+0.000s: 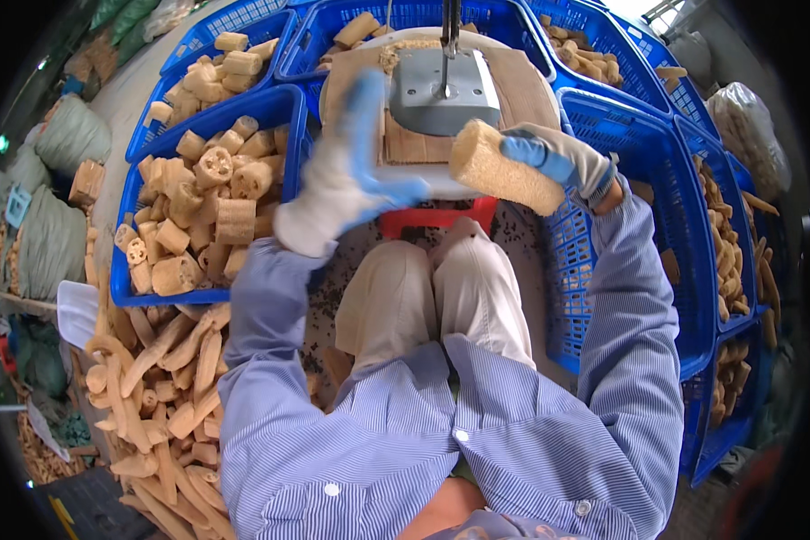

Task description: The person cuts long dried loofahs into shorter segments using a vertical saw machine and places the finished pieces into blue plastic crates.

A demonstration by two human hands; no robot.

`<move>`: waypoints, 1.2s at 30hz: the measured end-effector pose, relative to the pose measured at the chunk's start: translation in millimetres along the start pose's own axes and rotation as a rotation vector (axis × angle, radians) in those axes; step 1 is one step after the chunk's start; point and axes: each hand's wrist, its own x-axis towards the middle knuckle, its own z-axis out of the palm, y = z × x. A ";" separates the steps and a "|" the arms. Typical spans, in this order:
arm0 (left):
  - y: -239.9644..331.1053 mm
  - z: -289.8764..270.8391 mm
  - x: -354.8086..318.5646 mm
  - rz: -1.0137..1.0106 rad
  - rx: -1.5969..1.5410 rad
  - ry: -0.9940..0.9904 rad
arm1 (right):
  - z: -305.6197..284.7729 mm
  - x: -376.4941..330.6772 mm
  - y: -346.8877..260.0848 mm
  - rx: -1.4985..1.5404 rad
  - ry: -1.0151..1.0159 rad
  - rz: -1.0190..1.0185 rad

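Observation:
My right hand (562, 160), in a white and blue glove, is closed around a cut cylinder of dried loofah (506, 169). The loofah is tilted in front of the machine, its left end beside the grey metal base (445, 94). A thin upright metal part rises from that base, which rests on a worn wooden board (407, 149). To the left of the board, my gloved left hand (337, 184) is smeared by motion. Its thumb stands apart from the raised fingers, and nothing shows in it.
A blue basket (216, 295) of short loofah pieces stands at left; whole loofahs (166, 382) lie heaped below it. Another blue basket (634, 106) is under my right forearm. More filled baskets ring the far side and right. A red stool-like frame (441, 216) sits before my knees.

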 end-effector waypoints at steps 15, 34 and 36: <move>-41.5 23.2 -1.9 -0.692 -0.484 -0.052 | 20.3 55.2 57.6 0.539 0.182 -0.246; -87.4 17.8 11.2 -0.720 -0.225 -0.206 | 59.7 109.0 50.4 -0.102 0.644 0.018; -100.0 20.7 8.7 -0.694 -0.269 -0.205 | 58.7 110.8 53.8 -0.094 0.636 0.025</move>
